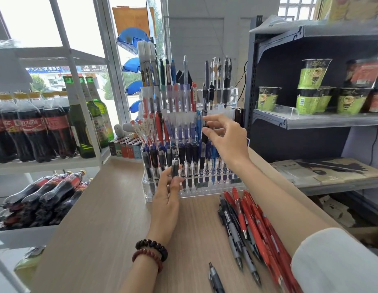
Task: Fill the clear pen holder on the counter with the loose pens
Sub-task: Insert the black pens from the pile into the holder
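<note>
A clear tiered pen holder (149, 192) stands on the wooden counter, its rows packed with black, blue, purple and red pens. My left hand (168, 191) pinches a grey-black pen (175, 167) upright just in front of the holder's lowest row. My right hand (223, 137) reaches into the middle rows and pinches the top of a black pen (205, 129) standing there. A pile of loose red and grey pens (245, 220) lies on the counter under my right forearm. One more grey pen (215, 279) lies apart near the front edge.
Cola and beer bottles (46, 123) fill the white shelf at the left, with more cola (48, 191) below. Lighters (125, 148) sit beside the holder. A grey shelf (331, 120) with noodle cups stands at the right. Bare counter (99, 218) lies left of my arms.
</note>
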